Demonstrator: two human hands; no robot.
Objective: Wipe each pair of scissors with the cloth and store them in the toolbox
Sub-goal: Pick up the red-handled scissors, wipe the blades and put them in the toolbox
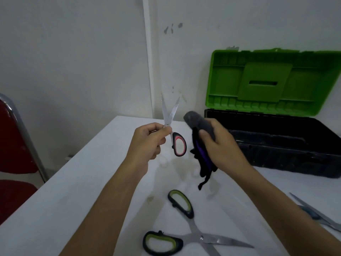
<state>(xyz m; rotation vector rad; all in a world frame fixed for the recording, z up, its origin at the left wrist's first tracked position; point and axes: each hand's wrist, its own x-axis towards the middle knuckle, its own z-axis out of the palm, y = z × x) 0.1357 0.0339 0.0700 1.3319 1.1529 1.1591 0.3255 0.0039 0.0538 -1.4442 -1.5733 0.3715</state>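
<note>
My left hand point(150, 140) holds a pair of red-and-black-handled scissors point(172, 124) upright above the table, blades spread apart and pointing up. My right hand point(217, 145) grips a dark grey and black cloth point(198, 137) just right of those scissors, not touching the blades. A green-and-black-handled pair of scissors point(186, 228) lies spread on the white table point(73, 200) in front of me. Another pair with a blue handle point(317, 213) lies at the right edge, partly cut off. The toolbox point(276, 145) stands open at the back right, its green lid point(267, 80) raised.
A red chair with a metal frame point(16, 145) stands left of the table. The white wall runs close behind the table and toolbox. The toolbox's black tub looks dark inside; its contents cannot be made out.
</note>
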